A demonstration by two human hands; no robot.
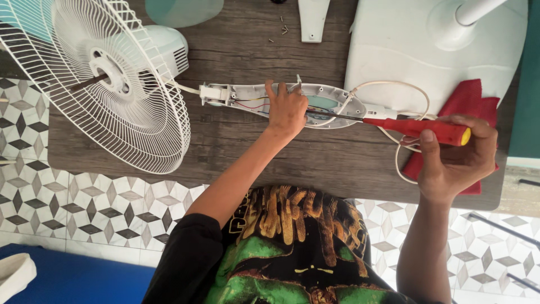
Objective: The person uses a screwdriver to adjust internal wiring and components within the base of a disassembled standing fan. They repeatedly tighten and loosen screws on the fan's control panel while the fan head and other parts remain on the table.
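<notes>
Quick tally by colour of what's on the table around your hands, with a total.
White: 4 - fan grille, open control housing, fan base, loose cover piece
Red: 2 - screwdriver in the right hand, cloth
Total: 6
The left hand rests on the housing.

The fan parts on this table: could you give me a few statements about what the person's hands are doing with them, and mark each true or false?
1. The right hand holds a red-handled screwdriver. True.
2. The left hand rests on the opened white control housing. True.
3. The screwdriver's tip points at the wire fan guard. False: it points into the opened housing, beside the left hand's fingers.
4. A blue cloth lies under the right hand. False: the cloth is red.
5. Loose screws lie on the wooden table beyond the housing. True.
</notes>
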